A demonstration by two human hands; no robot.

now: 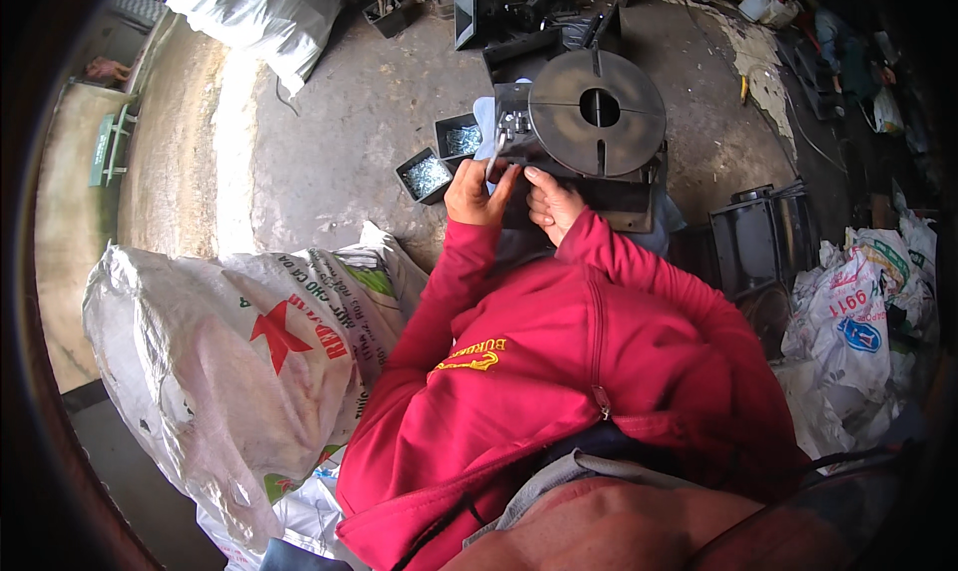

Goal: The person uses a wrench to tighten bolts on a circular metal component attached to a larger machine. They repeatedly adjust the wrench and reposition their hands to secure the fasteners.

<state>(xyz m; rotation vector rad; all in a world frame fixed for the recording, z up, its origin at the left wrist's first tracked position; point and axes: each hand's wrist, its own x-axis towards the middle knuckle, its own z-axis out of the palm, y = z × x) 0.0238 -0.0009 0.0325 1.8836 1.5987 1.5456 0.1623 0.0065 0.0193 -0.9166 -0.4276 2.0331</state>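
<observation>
In front of me stands a black metal assembly, with a round slotted disc (559,122) on top that has a hole in its middle. Left of the disc, several small bolts or nuts (515,124) sit on a flat dark plate. My left hand (473,194) is closed at the plate's near edge, around a slim, bent silver metal tool (494,155) whose exact kind I cannot tell. Just right of it, my right hand (555,204) is curled, thumb and forefinger pinched at the assembly's near side. Whatever lies in that pinch is too small to make out.
Two black bins (427,178) of small shiny hardware stand left of the assembly, near a pale blue cloth (485,120). More black metal parts (544,12) lie beyond. Big white sacks (230,361) flank me on the left, others (838,321) on the right beside a black metal frame (763,237).
</observation>
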